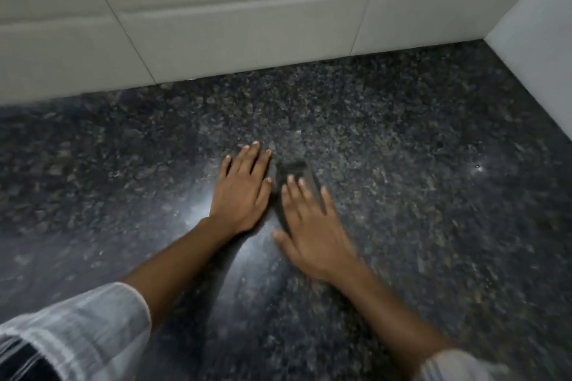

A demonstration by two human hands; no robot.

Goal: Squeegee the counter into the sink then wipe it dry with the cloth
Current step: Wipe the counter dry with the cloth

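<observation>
My left hand (241,192) lies flat on the dark speckled granite counter (402,164), fingers straight and pointing toward the wall. Beside it, my right hand (312,226) has its fingers spread and straight, a little blurred. A dark, flat, blurred object (294,172) lies on the counter under and just beyond the right fingertips; I cannot tell whether it is the squeegee or the cloth. Neither a sink nor anything else belonging to the task is in view.
A white tiled wall (247,15) runs along the back of the counter and a second white wall (538,49) closes the right side, forming a corner. Glare from a light (198,210) shines on the stone left of my left wrist.
</observation>
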